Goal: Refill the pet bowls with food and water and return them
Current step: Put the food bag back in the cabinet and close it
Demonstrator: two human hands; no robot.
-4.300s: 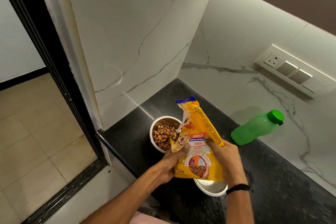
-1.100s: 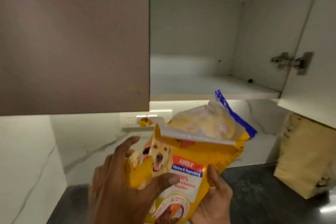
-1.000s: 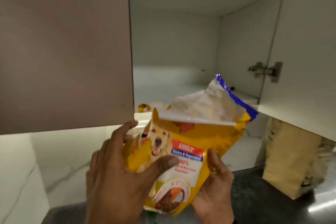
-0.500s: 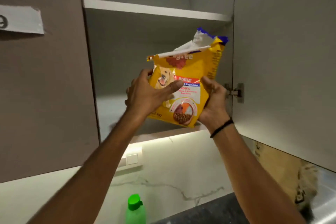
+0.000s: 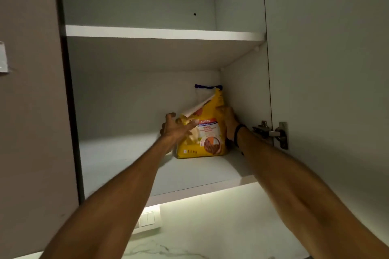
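Glossy yellow food bag (image 5: 202,132) stands upright on the smooth white lower shelf (image 5: 189,172), right of centre, against the cabinet wall. Your left hand (image 5: 174,127) and right hand (image 5: 228,121) clasp its crinkled sides; a metal hinge (image 5: 271,132) sits beside your right wrist

Food bag (image 5: 207,132) stands on lower shelf (image 5: 130,160), seemingly far right.

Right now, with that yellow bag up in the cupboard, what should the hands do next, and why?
Probably let go and draw back: the dog food bag already stands upright on the lower shelf, with the left hand and right hand at its sides.
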